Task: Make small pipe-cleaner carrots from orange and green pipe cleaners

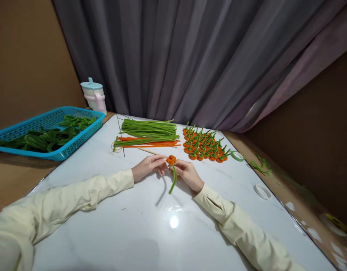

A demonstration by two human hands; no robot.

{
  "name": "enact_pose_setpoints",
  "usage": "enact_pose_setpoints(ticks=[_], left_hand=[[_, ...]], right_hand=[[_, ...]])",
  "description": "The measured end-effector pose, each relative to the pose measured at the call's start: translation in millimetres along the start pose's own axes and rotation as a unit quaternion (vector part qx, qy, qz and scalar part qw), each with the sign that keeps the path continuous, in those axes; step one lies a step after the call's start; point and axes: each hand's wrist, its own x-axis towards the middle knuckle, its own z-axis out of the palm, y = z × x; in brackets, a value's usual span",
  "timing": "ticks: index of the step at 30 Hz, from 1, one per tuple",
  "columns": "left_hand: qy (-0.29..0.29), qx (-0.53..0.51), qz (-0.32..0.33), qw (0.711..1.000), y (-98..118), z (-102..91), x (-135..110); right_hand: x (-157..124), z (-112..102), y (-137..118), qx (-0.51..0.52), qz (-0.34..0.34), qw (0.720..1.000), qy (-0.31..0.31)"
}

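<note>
A small orange pipe-cleaner pumpkin is between my hands, over the middle of the white table. From it a long green pipe cleaner hangs down in a curve. My left hand is closed, its fingertips at the pumpkin's left side. My right hand pinches it from the right; some of its fingertips are hidden behind the orange. A thin wooden stick reaches out behind my left hand, and whether that hand grips it I cannot tell.
Behind my hands lie bundled green pipe cleaners and orange pipe cleaners. Many finished orange pieces with green stems stand right of them. Green tape and white tape lie at right. A blue basket and a lidded cup stand left.
</note>
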Motion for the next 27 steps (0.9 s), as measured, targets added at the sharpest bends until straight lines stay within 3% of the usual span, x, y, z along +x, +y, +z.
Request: enact_pose_setpoints(ticks=[8, 15, 22, 27], left_hand=[[0.007, 0.012, 0.008, 1.0, 4.1, 1.9, -3.3], [0.088, 0.086, 0.106, 0.987, 5.4, 9.8, -11.5], [0.092, 0.177, 0.17, 0.965, 3.6, 17.6, -17.9], [0.078, 0.226, 0.205, 0.949, 4.2, 15.8, -19.5]], right_hand=[[-7.2, 2.3, -4.0, -0.132, -0.157, 0.973, 0.101], [-16.9, 8.7, -16.3, -0.231, -0.319, 0.913, 0.109], [-15.9, 12.5, -15.2, -0.258, -0.338, 0.899, 0.105], [-15.2, 12.1, -16.6, -0.244, -0.33, 0.908, 0.088]])
